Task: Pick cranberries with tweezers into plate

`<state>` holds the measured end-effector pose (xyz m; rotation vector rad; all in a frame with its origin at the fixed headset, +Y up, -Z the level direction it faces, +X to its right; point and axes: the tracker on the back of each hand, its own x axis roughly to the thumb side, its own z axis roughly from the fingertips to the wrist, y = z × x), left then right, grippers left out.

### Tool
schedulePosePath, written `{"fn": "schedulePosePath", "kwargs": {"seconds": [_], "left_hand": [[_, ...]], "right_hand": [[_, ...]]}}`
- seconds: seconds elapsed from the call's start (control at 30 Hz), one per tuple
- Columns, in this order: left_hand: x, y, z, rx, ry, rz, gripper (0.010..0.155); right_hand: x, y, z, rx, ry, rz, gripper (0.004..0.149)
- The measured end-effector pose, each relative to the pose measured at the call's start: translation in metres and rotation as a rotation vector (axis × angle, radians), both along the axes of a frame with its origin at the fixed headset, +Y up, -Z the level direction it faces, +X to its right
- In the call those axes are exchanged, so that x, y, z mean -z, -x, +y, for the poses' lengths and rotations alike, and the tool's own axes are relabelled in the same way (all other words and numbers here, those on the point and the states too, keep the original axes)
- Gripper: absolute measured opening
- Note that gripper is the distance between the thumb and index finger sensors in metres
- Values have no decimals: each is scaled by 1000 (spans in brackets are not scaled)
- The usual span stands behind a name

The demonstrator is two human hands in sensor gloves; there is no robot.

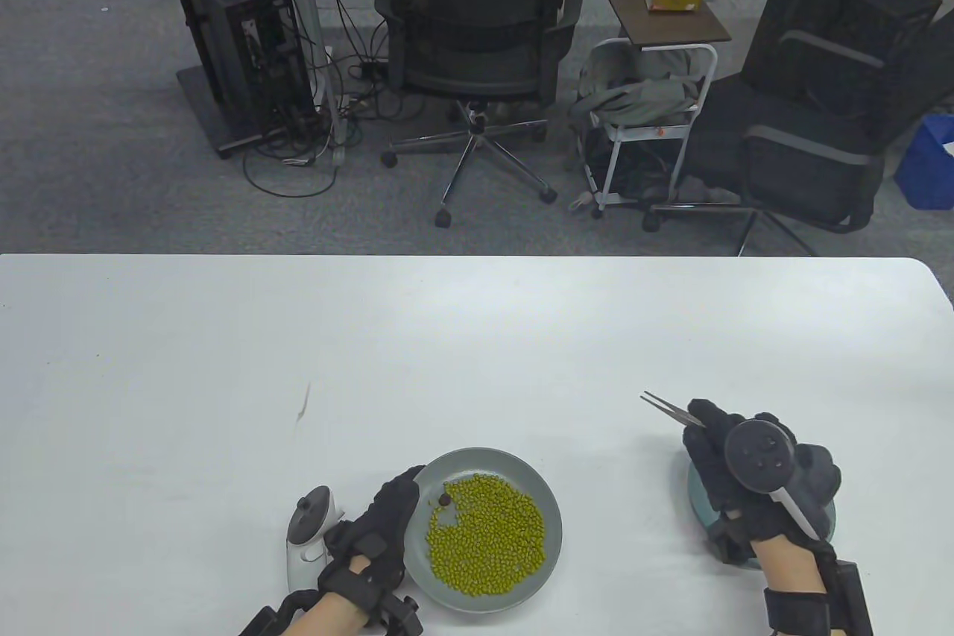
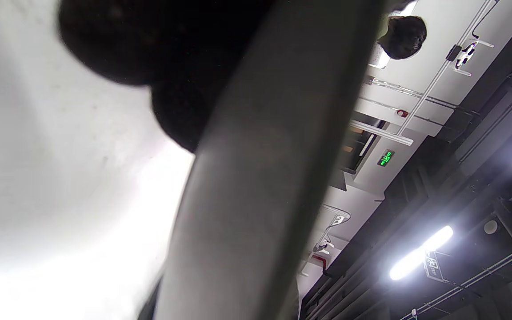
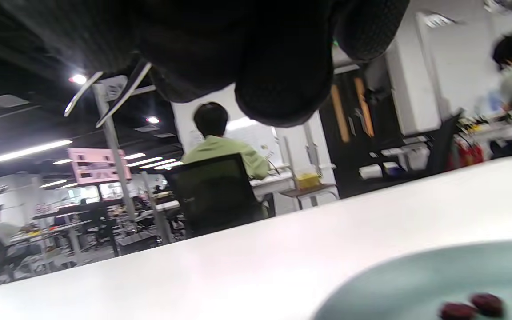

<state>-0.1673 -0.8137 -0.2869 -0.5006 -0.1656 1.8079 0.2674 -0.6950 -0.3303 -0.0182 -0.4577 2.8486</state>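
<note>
A grey plate (image 1: pixel 548 517) near the front edge holds many green beans (image 1: pixel 488 539) and one dark red cranberry (image 1: pixel 444 499) at their upper left. My left hand (image 1: pixel 402 490) grips this plate's left rim; in the left wrist view the rim (image 2: pixel 260 178) fills the middle, with gloved fingers (image 2: pixel 149 44) above. My right hand (image 1: pixel 704 423) holds metal tweezers (image 1: pixel 671 406), tips pointing up-left, slightly apart and empty. It hovers over a pale blue-green plate (image 1: pixel 829 517). The right wrist view shows that plate (image 3: pixel 416 280) with three cranberries (image 3: pixel 487 303) and the tweezers' tips (image 3: pixel 105 95).
A small brown scrap (image 1: pixel 303 403) lies on the white table (image 1: pixel 477 338) left of centre. The table's far edge runs across the middle of the table view. An office chair (image 1: pixel 477 32) and carts stand beyond it.
</note>
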Motion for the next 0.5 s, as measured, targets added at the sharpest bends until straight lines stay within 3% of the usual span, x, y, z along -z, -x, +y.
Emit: {"fn": "schedulePosePath", "kwargs": {"seconds": [0.23,0.5], "left_hand": [[0,-3,-1,3,10,-8,60],[-1,-10,-2,16,10,-39,60]], "right_hand": [[-14,63,-2,-53,-45,192,48],[-46,130,1,-160,-96,395,48]]}}
